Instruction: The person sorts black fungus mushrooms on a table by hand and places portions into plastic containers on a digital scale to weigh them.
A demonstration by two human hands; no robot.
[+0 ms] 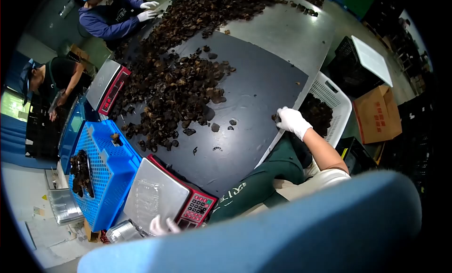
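Note:
My right hand (pixel 293 121), in a white glove, is at the right edge of the dark table. Its fingers are closed on a small dark piece that looks like wood ear fungus (pixel 274 117). My left hand (pixel 165 225), also gloved, is low in the view beside a red scale (pixel 159 190). Its fingers look spread, slightly blurred, and its lower part is hidden behind the blue shape at the bottom. On the scale's plate sits a clear plastic tray (pixel 149 197). Close to my left hand is a stack of clear trays (pixel 123 232).
A big heap of fungus (pixel 176 91) covers the table (pixel 254 84). A second scale (pixel 109 90) and a blue crate (pixel 101 179) stand left. At right are a white basket (pixel 343 114) holding fungus and a carton (pixel 378 115). Two people (pixel 110 21) work across the table and at far left.

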